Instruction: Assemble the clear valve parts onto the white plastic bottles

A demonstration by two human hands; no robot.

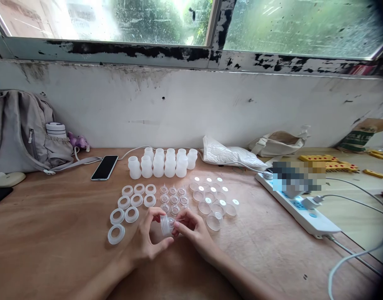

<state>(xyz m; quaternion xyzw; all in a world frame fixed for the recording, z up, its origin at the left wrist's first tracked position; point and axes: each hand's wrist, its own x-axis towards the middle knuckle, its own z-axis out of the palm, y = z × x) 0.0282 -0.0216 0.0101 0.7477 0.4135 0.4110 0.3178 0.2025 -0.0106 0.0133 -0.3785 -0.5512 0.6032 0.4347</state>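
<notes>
My left hand [147, 239] grips a translucent threaded ring [165, 225] just above the wooden table [54, 233]. My right hand [193, 229] pinches a small clear teat at the ring's right side, pressed against it. Beyond the hands lie rows of white collar rings [132, 204], several small clear teats [173, 198] and clear round caps [212, 200]. Behind those stand several small white bottles [162, 163] in two rows.
A black phone [104, 167] lies left of the bottles, by a grey backpack [19, 133]. A crumpled plastic bag [229, 155] and a cloth pouch [277, 143] rest against the wall. A white power strip [299, 206] with cables and yellow parts [332, 163] occupies the right.
</notes>
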